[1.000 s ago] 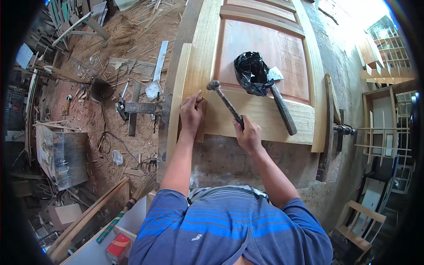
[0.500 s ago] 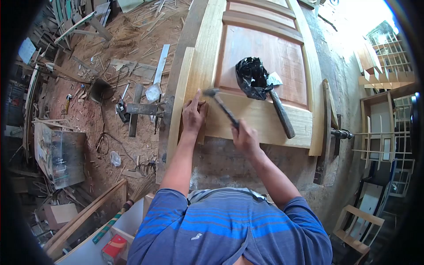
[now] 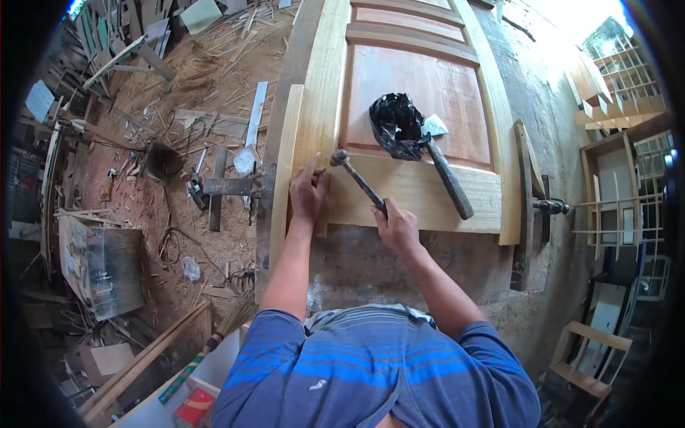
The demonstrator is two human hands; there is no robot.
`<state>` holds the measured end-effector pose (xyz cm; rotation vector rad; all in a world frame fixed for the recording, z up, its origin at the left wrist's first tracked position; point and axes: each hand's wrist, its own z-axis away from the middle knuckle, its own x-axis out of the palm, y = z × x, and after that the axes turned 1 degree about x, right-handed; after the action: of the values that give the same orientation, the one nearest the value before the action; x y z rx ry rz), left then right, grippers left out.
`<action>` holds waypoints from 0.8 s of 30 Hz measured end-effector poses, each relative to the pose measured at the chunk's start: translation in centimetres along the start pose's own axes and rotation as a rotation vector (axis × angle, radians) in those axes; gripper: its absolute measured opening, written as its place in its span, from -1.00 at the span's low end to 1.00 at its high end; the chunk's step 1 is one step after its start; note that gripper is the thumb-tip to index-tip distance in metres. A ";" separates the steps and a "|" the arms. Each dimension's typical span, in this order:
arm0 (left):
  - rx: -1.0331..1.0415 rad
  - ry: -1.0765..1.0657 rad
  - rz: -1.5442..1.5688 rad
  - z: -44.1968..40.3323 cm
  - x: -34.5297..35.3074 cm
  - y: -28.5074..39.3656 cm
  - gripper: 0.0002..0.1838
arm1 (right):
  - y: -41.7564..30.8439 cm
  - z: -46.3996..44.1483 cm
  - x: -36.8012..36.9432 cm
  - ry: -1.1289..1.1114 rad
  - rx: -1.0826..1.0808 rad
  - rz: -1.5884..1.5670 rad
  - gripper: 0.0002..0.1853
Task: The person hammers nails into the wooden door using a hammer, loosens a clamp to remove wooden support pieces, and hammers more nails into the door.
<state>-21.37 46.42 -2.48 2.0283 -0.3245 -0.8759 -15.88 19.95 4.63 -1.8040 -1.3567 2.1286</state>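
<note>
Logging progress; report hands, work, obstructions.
Right hand gripping slim dark hammer. Left hand at pale panelled wooden door, left side. Crumpled black plastic bag, worn wooden handle lie on it.

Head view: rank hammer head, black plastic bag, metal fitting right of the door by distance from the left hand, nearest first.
From left hand:
1. Hammer head: just to its right.
2. Black plastic bag: farther right, on the door.
3. Metal fitting: far right, beyond the door.

Left hand (image 3: pixel 307 194) low at the wrist with its index finger extended forward, right hand (image 3: pixel 397 227) closed in a grip, both forearms reaching forward, bare below short sleeves, hands apart
</note>
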 end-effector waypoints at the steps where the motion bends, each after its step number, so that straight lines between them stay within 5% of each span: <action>1: -0.036 0.003 0.018 0.0 -0.1 0.2 -0.49 | 0.3 0.5 0.2 0.024 0.022 -0.037 -0.67; 4: -0.182 0.100 0.177 0.0 -0.6 0.3 -0.61 | 1.1 2.2 0.5 0.073 0.079 -0.091 -0.66; 6: -0.054 0.085 0.062 0.5 -1.3 0.6 -0.68 | 1.8 2.6 0.1 0.092 0.113 -0.099 -0.64; 11: -0.155 -0.009 0.069 2.8 -2.4 1.0 -0.69 | 2.2 4.3 -0.5 0.055 0.207 -0.169 -0.63; 24: 0.089 -0.032 -0.092 2.6 -2.4 0.7 -0.68 | 0.7 3.2 -0.1 0.019 0.129 -0.144 -0.60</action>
<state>-24.86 45.64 -1.73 2.1267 -0.2943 -0.9665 -18.13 17.64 4.10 -1.6234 -1.2705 2.0681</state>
